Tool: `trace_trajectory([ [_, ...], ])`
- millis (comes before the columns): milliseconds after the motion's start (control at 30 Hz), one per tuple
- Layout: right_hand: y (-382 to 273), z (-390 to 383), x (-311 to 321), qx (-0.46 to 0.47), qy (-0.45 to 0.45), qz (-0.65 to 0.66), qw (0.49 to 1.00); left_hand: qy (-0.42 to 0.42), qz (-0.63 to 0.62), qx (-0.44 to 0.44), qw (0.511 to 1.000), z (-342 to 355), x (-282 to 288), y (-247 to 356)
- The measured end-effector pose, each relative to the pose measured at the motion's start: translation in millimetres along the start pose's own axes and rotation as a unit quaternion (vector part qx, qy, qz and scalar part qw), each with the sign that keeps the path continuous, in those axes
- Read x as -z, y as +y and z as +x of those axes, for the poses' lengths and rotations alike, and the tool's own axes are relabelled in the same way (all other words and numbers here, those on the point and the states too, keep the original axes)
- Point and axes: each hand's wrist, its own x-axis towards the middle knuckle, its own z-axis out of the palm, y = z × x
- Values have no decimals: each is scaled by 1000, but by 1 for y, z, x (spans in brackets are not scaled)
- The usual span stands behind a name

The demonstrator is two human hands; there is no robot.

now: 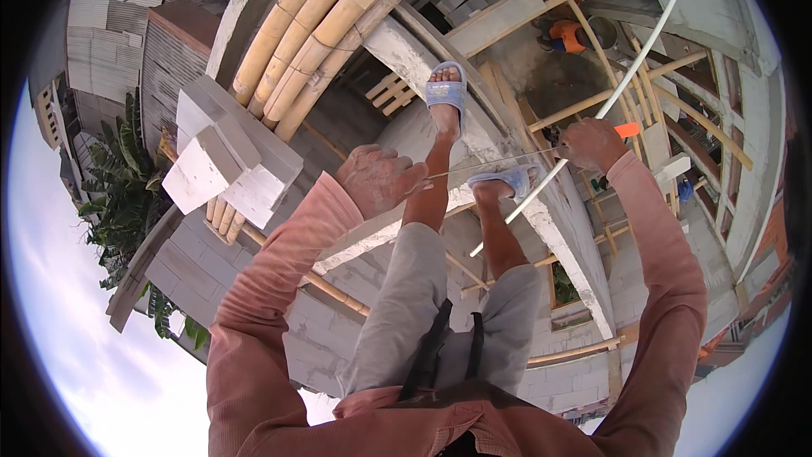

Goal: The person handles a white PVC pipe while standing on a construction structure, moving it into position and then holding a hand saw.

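A thin string or wire (499, 163) stretches between my two hands, above the concrete beam. My left hand (383, 179) is closed, its fingers pinching the left end. At the other end my right hand (594, 147) is closed too, and an orange-ended tool (627, 130) sticks out of its fist; the fingers hide the rest, so its kind cannot be made out. A long white pipe (636, 63) runs slantwise past my right hand, down toward my feet. Whether that hand touches the pipe, I cannot tell.
My feet, in blue slippers (445, 95), stand on a narrow concrete beam (554, 233) high above the rooms below. Thick bamboo poles (317, 46) and pale blocks (207, 171) lie at the left. Below right, a person (568, 35) in orange bends among bamboo props.
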Motion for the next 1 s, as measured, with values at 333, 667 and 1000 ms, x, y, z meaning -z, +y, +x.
trace_trajectory([
  [333, -17, 39, 27, -54, -13, 71, 996, 214, -268, 563, 752, -72, -92, -280],
  [667, -108, 236, 176, -13, 157, 88, 984, 40, -150, 601, 784, -51, -182, -381],
  [1000, -75, 448, 201, 453, 436, 120, 769, 135, -111, 579, 796, -28, -188, -358],
])
